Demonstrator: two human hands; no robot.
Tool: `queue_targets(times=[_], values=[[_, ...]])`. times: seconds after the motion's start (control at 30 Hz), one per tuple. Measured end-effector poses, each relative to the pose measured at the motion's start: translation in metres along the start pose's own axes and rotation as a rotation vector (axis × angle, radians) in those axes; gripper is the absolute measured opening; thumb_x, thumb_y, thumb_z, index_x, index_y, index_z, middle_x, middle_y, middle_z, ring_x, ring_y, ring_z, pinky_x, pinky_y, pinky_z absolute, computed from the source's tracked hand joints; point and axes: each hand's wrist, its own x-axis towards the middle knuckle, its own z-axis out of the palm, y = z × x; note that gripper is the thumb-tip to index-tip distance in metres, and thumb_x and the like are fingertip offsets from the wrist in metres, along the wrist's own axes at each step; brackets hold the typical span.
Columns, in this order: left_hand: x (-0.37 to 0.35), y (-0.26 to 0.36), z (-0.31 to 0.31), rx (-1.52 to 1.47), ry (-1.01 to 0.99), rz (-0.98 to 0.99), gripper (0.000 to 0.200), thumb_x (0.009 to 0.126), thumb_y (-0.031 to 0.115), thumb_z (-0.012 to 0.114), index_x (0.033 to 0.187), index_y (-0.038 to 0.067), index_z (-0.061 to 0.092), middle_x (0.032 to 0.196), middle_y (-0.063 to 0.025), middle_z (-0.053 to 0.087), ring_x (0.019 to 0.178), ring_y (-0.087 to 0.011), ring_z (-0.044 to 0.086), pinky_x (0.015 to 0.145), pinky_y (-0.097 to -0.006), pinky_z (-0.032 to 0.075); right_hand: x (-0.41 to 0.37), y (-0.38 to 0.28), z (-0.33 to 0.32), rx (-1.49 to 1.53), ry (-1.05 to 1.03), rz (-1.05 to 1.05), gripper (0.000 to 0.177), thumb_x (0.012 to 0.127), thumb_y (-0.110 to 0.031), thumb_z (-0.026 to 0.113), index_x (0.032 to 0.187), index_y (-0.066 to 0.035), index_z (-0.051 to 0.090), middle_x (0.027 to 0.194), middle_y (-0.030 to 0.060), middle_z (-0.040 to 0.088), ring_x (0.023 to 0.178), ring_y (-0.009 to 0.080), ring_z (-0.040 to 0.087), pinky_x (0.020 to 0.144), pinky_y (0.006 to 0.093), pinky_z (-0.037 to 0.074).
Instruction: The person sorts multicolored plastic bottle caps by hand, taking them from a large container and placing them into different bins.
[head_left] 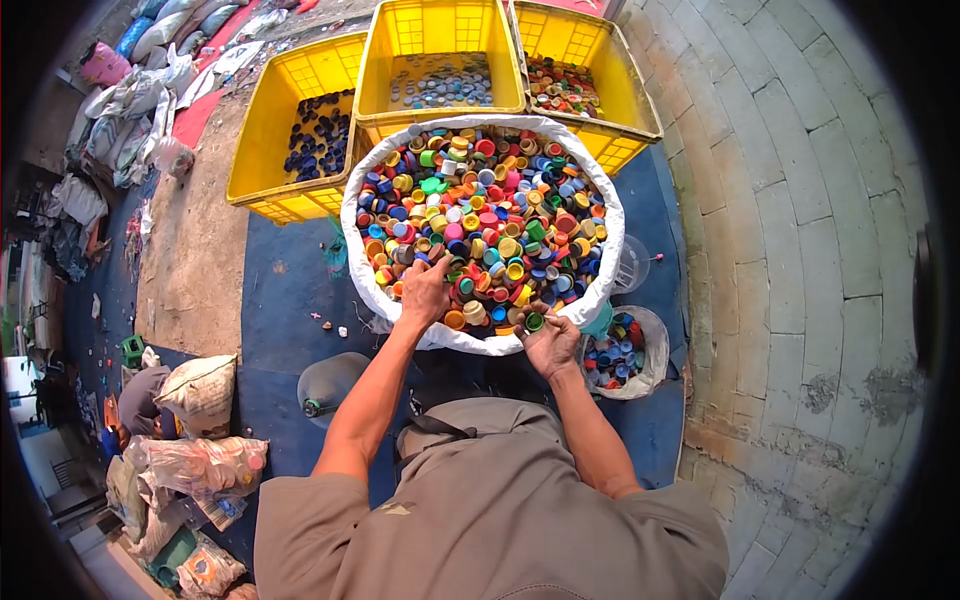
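Note:
A large white-rimmed sack (pixel 352 235) stands in front of me, filled with plastic bottle caps (pixel 470 225) of many colours. My left hand (pixel 425 293) reaches over the near left part of the pile. Its fingers are stretched forward and apart, touching the caps; I see nothing held in them. At the near right rim, my right hand (pixel 552 345) is turned palm up. Its fingers are curled around a green bottle cap (pixel 535 322). Whether more caps lie in that palm is too small to tell.
Behind the sack stand three yellow crates: left (pixel 262 130) with dark blue caps, middle (pixel 440 35) with pale caps, right (pixel 625 75) with red and orange ones. A smaller sack (pixel 655 365) of caps sits at right, beside a stone wall (pixel 790 250). Stuffed bags (pixel 200 395) lie left.

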Motion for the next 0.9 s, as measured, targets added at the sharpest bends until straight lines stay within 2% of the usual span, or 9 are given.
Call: queue_targets(times=[0.3, 0.43, 0.47, 0.53, 0.6, 0.63, 0.73, 0.83, 0.9], values=[[0.007, -0.007, 0.017, -0.010, -0.028, 0.042, 0.034, 0.072, 0.007, 0.069, 0.105, 0.015, 0.067, 0.089, -0.0014, 0.071, 0.078, -0.0255, 0.057, 0.074, -0.0377, 0.044, -0.011, 0.000, 0.004, -0.051, 0.005, -0.031, 0.035, 0.075, -0.015, 0.053, 0.109, -0.004, 0.055, 0.102, 0.0113, 0.061, 0.095, 0.0238, 0.060, 0.083, 0.0386, 0.049], [0.011, -0.003, 0.009, -0.103, -0.015, 0.076, 0.035, 0.071, 0.012, 0.072, 0.105, 0.012, 0.067, 0.089, -0.0139, 0.067, 0.088, -0.0285, 0.059, 0.075, -0.0411, 0.045, -0.009, -0.008, 0.011, -0.233, 0.126, -0.099, 0.028, 0.079, -0.014, 0.058, 0.106, -0.005, 0.057, 0.096, 0.0073, 0.062, 0.086, 0.0181, 0.060, 0.076, 0.0329, 0.048], [0.012, -0.001, 0.006, -0.118, 0.001, 0.054, 0.031, 0.073, 0.009, 0.070, 0.104, 0.007, 0.066, 0.092, -0.0142, 0.068, 0.093, -0.0216, 0.063, 0.079, -0.0366, 0.048, -0.002, -0.012, 0.009, -0.352, 0.201, -0.153, 0.026, 0.080, -0.014, 0.061, 0.104, -0.005, 0.058, 0.092, 0.0058, 0.062, 0.083, 0.0164, 0.060, 0.074, 0.0314, 0.048], [0.013, 0.005, 0.001, -0.519, 0.023, -0.215, 0.030, 0.076, 0.005, 0.067, 0.105, 0.005, 0.066, 0.097, -0.0120, 0.068, 0.094, -0.0189, 0.064, 0.082, -0.0323, 0.049, 0.015, -0.024, 0.001, -0.648, 0.322, -0.278, 0.021, 0.079, -0.014, 0.071, 0.097, -0.006, 0.061, 0.077, 0.0006, 0.061, 0.068, 0.0102, 0.058, 0.061, 0.0263, 0.045], [0.009, 0.002, 0.000, -1.069, 0.043, -0.411, 0.031, 0.078, -0.001, 0.059, 0.109, 0.002, 0.062, 0.106, -0.0081, 0.066, 0.100, -0.0160, 0.063, 0.086, -0.0259, 0.050, 0.030, -0.042, 0.001, -1.118, 0.428, -0.529, 0.025, 0.078, -0.011, 0.071, 0.098, -0.003, 0.060, 0.082, 0.0052, 0.065, 0.072, 0.0157, 0.060, 0.067, 0.0289, 0.048], [0.009, 0.015, -0.016, -1.380, 0.019, -0.620, 0.030, 0.078, -0.001, 0.054, 0.107, 0.001, 0.059, 0.106, -0.0088, 0.063, 0.095, -0.0215, 0.064, 0.086, -0.0330, 0.051, 0.035, -0.050, 0.006, -1.364, 0.479, -0.674, 0.029, 0.077, -0.010, 0.071, 0.103, -0.002, 0.059, 0.086, 0.0080, 0.068, 0.077, 0.0183, 0.063, 0.071, 0.0299, 0.050], [-0.007, 0.018, -0.021, -2.110, 0.092, -0.795, 0.020, 0.075, 0.007, 0.051, 0.094, 0.003, 0.057, 0.096, -0.0106, 0.061, 0.083, -0.0260, 0.061, 0.083, -0.0420, 0.049, 0.054, -0.071, 0.008, -1.584, 0.541, -0.681, 0.039, 0.077, -0.009, 0.069, 0.112, 0.000, 0.055, 0.098, 0.0124, 0.069, 0.089, 0.0263, 0.066, 0.081, 0.0332, 0.051], [-0.023, 0.027, -0.021, -2.244, 0.138, -0.944, 0.016, 0.077, 0.012, 0.053, 0.090, 0.004, 0.058, 0.091, -0.0100, 0.060, 0.082, -0.0261, 0.060, 0.080, -0.0410, 0.049, 0.073, -0.077, 0.000, -1.847, 0.538, -0.687, 0.046, 0.077, -0.007, 0.068, 0.118, -0.002, 0.051, 0.102, 0.0128, 0.068, 0.094, 0.0324, 0.063, 0.084, 0.0387, 0.050], [-0.031, 0.033, -0.017, -2.212, 0.166, -1.001, 0.015, 0.082, 0.021, 0.056, 0.086, 0.007, 0.059, 0.078, -0.0068, 0.058, 0.076, -0.0240, 0.057, 0.074, -0.0396, 0.048, 0.078, -0.079, 0.000, -1.905, 0.572, -0.583, 0.050, 0.076, -0.008, 0.068, 0.122, -0.005, 0.049, 0.104, 0.0111, 0.067, 0.098, 0.0337, 0.060, 0.087, 0.0424, 0.047]])
